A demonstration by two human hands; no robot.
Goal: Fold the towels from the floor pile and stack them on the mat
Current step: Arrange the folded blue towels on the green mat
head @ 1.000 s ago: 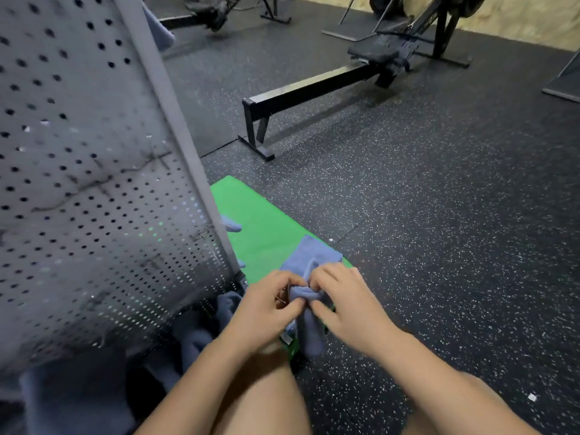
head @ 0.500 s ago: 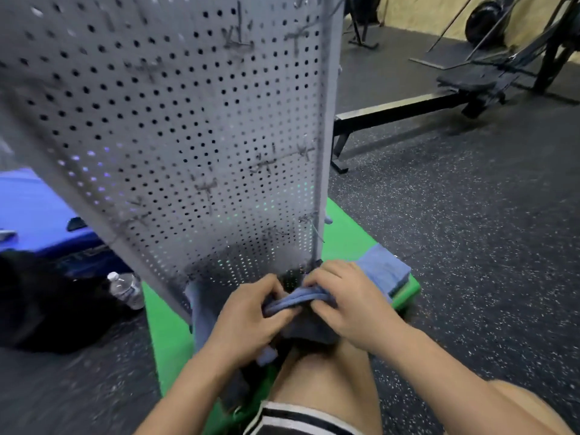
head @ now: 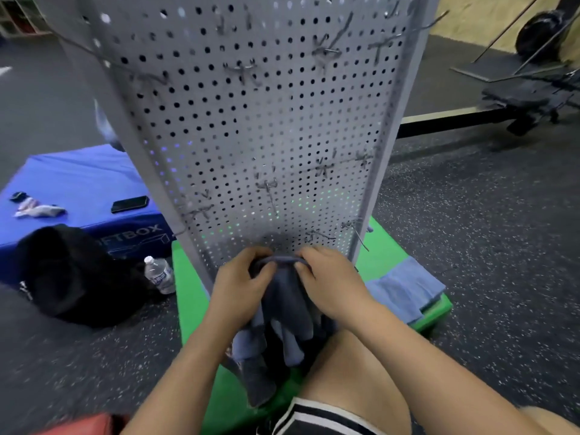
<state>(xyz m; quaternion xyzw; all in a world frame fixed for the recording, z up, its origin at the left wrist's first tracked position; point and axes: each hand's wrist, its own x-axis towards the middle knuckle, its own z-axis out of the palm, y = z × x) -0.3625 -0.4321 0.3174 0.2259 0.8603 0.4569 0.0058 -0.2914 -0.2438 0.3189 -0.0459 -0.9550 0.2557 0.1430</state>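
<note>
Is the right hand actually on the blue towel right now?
Touching. The head view shows the right hand pinching the towel at its top edge; the left hand grips the same edge.

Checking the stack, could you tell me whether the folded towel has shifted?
No, the folded towel still lies at the green mat's right corner.

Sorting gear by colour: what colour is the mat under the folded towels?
Bright green mat, clearest in the head view.
</note>
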